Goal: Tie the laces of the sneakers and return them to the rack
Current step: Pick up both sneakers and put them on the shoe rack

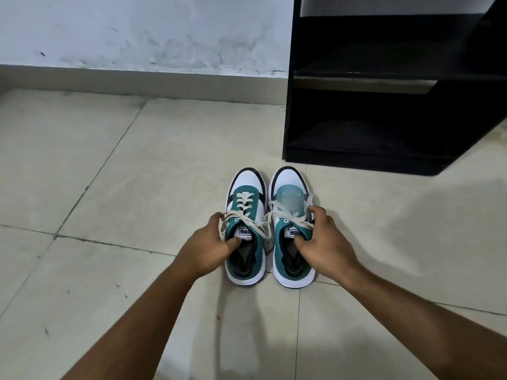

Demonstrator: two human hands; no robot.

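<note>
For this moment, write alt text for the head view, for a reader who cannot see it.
Two bare hands grip a pair of teal-and-white sneakers side by side on a tiled floor: left hand on the left sneaker, right hand on the right sneaker. A black rack stands beyond, to the right.

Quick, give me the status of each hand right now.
Left hand: closed on the left sneaker at its collar.
Right hand: closed on the right sneaker at its collar.
</note>
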